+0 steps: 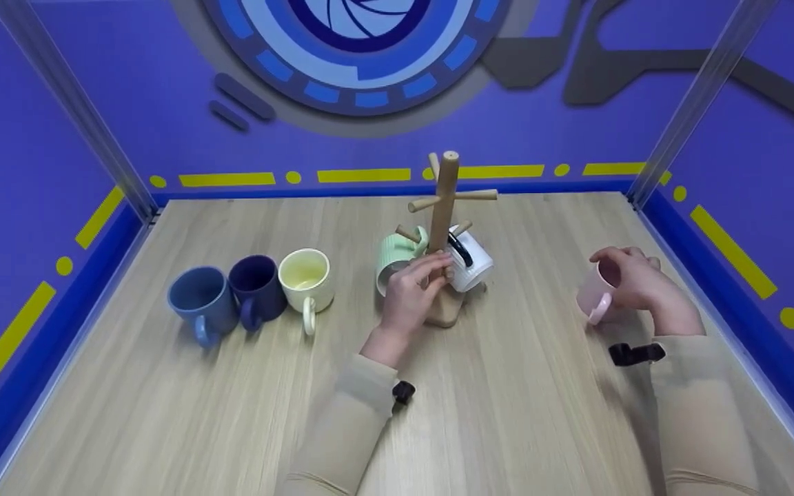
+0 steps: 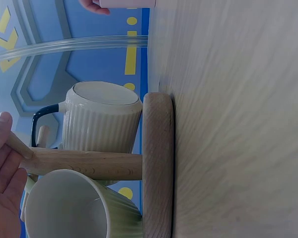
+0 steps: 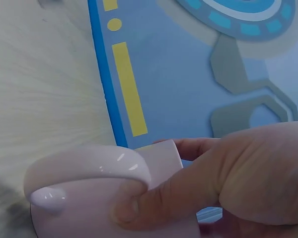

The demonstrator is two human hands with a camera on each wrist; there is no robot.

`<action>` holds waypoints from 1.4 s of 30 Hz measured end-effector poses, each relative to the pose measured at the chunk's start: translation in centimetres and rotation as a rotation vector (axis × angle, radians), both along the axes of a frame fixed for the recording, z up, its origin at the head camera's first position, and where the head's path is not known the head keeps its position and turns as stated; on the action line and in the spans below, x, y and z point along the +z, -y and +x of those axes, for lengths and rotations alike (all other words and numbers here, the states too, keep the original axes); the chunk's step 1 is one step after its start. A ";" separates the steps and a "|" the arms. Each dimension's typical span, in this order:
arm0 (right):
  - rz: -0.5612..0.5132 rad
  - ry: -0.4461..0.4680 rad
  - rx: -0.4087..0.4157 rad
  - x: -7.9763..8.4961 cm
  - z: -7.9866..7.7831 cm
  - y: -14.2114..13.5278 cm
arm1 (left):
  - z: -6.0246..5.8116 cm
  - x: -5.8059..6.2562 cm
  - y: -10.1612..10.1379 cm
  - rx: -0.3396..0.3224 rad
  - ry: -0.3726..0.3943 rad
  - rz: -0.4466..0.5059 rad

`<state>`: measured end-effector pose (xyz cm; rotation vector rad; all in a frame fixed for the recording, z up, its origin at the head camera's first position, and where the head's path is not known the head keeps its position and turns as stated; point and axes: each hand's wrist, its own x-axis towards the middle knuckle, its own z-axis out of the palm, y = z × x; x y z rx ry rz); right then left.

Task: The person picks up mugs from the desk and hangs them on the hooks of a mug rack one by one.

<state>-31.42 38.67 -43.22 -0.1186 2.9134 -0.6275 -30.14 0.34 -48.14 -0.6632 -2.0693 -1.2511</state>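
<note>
My left hand (image 1: 414,286) holds the wooden mug tree (image 1: 446,186) by a lower front peg (image 2: 20,145), the fingers around it in the left wrist view. A light green ribbed mug (image 1: 397,258) hangs on the tree's left side, its mouth facing the front. On the right side hangs a white ribbed mug (image 1: 473,265) with a black handle (image 2: 39,119). Far to the right, my right hand (image 1: 635,279) grips a pink mug (image 1: 591,293) from above. Its thumb lies on the outer wall beside the handle (image 3: 89,166); the other fingers are partly hidden behind the mug.
On the left of the wooden table (image 1: 231,413) stand a blue mug (image 1: 214,310), a dark navy mug (image 1: 269,300) and a pale yellow mug (image 1: 318,293) in a row, handles toward the front. Purple walls (image 1: 128,138) enclose the back and both sides. Higher pegs (image 1: 476,195) stick out from the tree.
</note>
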 end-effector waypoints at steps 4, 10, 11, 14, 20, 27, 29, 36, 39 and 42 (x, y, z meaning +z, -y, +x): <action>-0.007 -0.047 -0.014 0.0 0.6 0.0 | 0.0 0.0 -0.1 0.011 -0.002 -0.004; -0.068 -0.138 -0.034 0.5 1.5 0.7 | 0.0 -0.1 0.0 0.010 0.010 0.000; -0.088 -0.157 -0.029 0.7 1.6 0.9 | 0.0 -0.1 0.0 0.008 0.012 0.002; -0.165 -0.187 -0.012 1.3 2.0 1.6 | 0.0 -0.3 0.0 0.006 0.014 0.007; -0.354 -0.159 0.008 2.3 2.9 3.3 | 0.0 -0.3 0.0 0.003 0.002 0.011; -0.596 -0.060 0.080 2.5 3.0 5.2 | 0.0 -0.3 0.0 -0.005 0.004 0.017; -0.667 -0.037 0.116 2.6 2.9 5.8 | 0.0 -0.3 0.0 -0.003 0.001 0.015; -0.885 0.117 0.220 3.0 2.9 8.0 | 0.3 0.9 0.3 0.002 0.024 -0.083; -0.914 0.161 0.246 3.1 3.0 9.1 | 1.0 2.5 1.1 -0.064 0.186 -0.217; -0.946 0.198 0.269 3.1 3.2 10.0 | 2.1 4.5 2.1 -0.173 0.403 -0.352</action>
